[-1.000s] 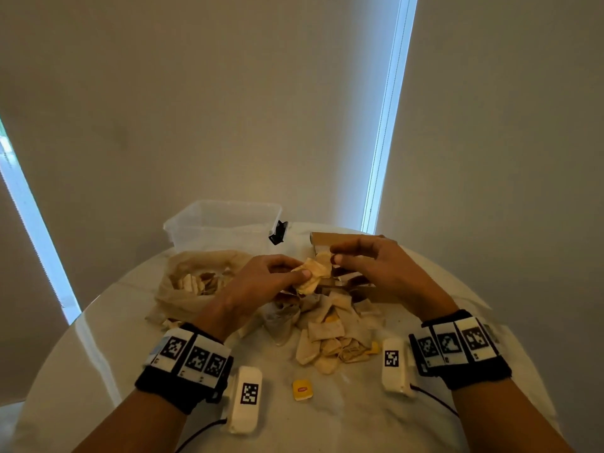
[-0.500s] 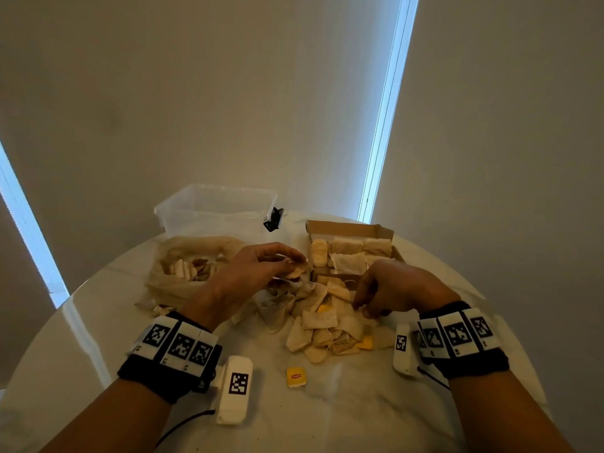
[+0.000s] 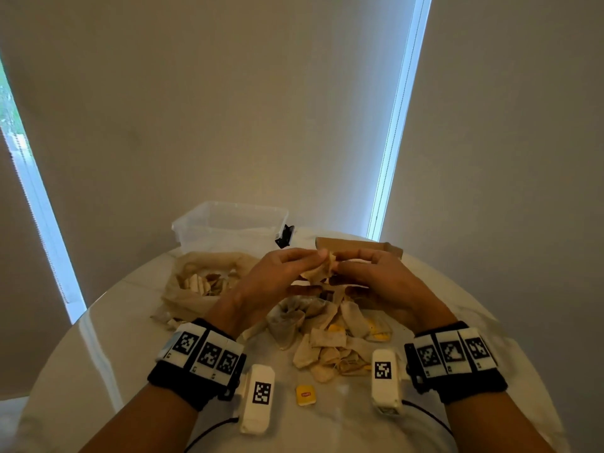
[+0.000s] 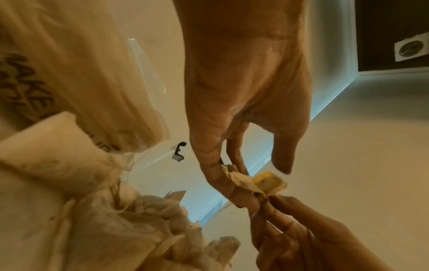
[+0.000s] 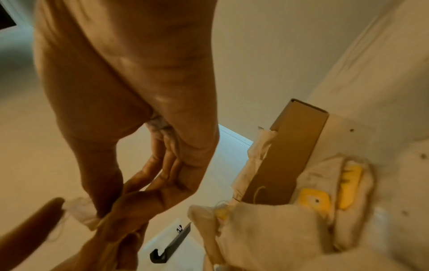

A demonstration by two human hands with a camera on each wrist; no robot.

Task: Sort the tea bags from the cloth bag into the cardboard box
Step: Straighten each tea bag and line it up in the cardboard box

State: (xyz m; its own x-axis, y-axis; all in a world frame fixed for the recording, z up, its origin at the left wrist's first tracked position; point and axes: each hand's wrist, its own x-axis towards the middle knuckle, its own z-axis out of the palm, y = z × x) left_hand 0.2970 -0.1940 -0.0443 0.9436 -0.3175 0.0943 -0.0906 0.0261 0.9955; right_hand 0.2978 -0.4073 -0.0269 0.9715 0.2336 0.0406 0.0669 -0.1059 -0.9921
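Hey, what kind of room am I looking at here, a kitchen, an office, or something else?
Probably a room in a home, maybe a dining corner, though I can't be sure. A round white table stands close to pale roller blinds with daylight showing at their edges, and tea bags and a cloth bag lie on it.

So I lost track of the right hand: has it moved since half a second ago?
Yes. The right hand rose from the loose tea bag pile toward the brown cardboard box, meeting the left hand.

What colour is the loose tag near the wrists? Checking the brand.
Yellow tag with a small red mark; head view.
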